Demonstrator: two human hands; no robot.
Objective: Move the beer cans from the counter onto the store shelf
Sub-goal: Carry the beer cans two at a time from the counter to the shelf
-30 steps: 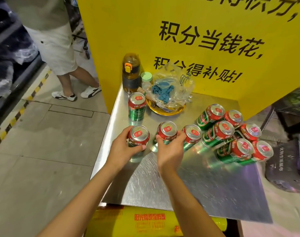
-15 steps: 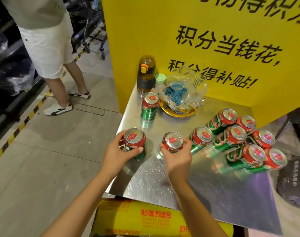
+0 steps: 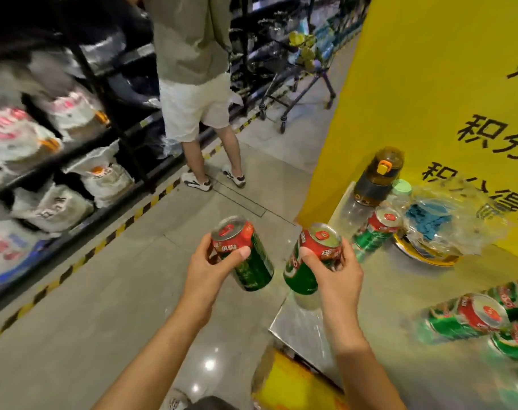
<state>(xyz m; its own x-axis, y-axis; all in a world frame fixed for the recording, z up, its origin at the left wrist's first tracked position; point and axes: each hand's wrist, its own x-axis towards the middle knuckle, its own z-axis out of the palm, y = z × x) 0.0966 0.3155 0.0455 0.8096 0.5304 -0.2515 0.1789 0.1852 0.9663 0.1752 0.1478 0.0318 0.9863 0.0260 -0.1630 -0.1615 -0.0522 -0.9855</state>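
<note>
My left hand [image 3: 210, 269] grips a green and red beer can [image 3: 246, 255] by its top, held in the air over the floor, left of the counter. A second beer can [image 3: 308, 261] is gripped by my right hand [image 3: 337, 270] just above the counter's left edge. Both cans tilt towards each other at the bottom. The metal counter [image 3: 370, 291] carries one upright can [image 3: 376, 232] near the back and several more cans [image 3: 470, 318] lying at the right. The store shelf [image 3: 74, 149] runs along the left, stocked with white bags.
A person in white shorts [image 3: 195, 108] stands in the aisle ahead, by the shelf. A shopping cart [image 3: 296, 78] is behind them. On the counter sit a brown bottle [image 3: 376, 176] and a plastic bag on a yellow plate [image 3: 429, 253]. A yellow sign [image 3: 429, 84] backs the counter.
Both hands have lifted their cans off the counter and carried them left. My view has swung left towards the aisle and the shelf.
</note>
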